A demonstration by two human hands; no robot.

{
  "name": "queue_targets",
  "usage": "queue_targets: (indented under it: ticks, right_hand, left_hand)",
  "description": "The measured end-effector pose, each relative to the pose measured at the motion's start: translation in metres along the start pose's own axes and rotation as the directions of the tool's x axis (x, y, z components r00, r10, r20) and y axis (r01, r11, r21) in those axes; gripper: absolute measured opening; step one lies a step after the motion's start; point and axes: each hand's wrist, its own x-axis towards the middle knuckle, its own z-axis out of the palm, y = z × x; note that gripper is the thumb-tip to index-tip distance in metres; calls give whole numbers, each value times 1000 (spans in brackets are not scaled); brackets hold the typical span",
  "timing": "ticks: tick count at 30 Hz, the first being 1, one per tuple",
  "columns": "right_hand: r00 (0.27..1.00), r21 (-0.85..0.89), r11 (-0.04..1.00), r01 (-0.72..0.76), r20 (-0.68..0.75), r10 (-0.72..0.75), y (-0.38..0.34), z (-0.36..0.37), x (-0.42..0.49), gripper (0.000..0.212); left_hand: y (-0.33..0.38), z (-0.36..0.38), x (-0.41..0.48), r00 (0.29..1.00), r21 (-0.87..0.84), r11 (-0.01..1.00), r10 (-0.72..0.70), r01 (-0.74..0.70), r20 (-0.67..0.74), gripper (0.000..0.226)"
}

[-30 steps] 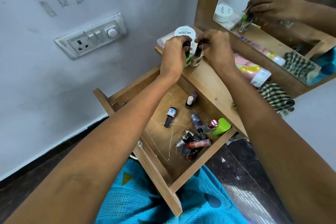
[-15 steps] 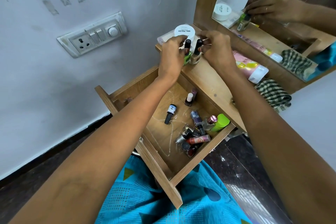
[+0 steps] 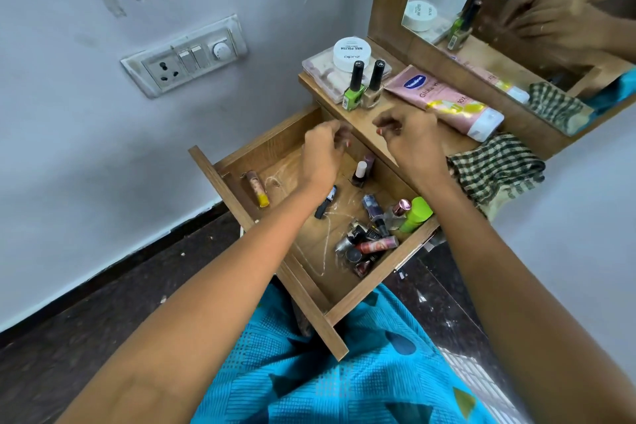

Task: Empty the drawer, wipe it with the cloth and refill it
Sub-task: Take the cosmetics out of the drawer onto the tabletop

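In the drawer [image 3: 268, 144], pulled out over my lap, most of the load is yet to come out. A heap of small bottles [image 3: 370, 241] fills the near right corner, with a green-capped one [image 3: 416, 213] at its edge. A white-capped bottle [image 3: 360, 173] stands upright at the back, a black tube [image 3: 325, 200] lies flat mid-floor, and a yellow-tipped tube [image 3: 256, 189] rests along the left wall.

My left grip [image 3: 323, 155] hangs over the back of the drawer, fingers loosely curled and empty. The black tube lies just under that wrist, its long axis running roughly along my forearm. The white-capped bottle stands just to the right of that grip, cap up. By my reckoning either one falls to the left side — the bottle by a pinch on the cap from above, the tube by a turn of the wrist across its length.

My right grip [image 3: 409, 134] is empty too, fingers slack, over the front edge of the desk [image 3: 358, 120] and not over the drawer. It is nearer the heap than the left, which would have to cross the whole floor.

On the desk beyond, a green polish [image 3: 353, 93] and a beige polish [image 3: 373, 89] stand side by side, upright. The cloth [image 3: 495, 172] lies bunched by my right forearm — wiping comes later, I judge.
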Motion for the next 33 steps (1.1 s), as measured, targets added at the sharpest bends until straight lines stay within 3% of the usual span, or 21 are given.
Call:
queue_targets:
  ticks: [4,10,17,24,33]
  right_hand:
    - [991,-141,988,-61,110,77,4,14,-22,26]
    - [962,-429,903,-5,246,122,2,36,-41,26]
    - [966,-550,835,27,231,121,11,56,-40,37]
    - [971,-671,740,44,203,127,16,59,-39,37]
    - [965,-683,724,96,243,102,14,66,-40,35]
  left_hand:
    - [-18,11,-14,998,60,997,-40,38,43,27]
    - [-49,21,-27,986,147,983,-130,113,108,34]
    - [-41,39,-22,988,89,995,-60,47,145,31]
    - [-37,57,-19,993,17,996,-93,92,77,14]
    - [-39,49,-21,993,-30,994,-101,103,56,19]
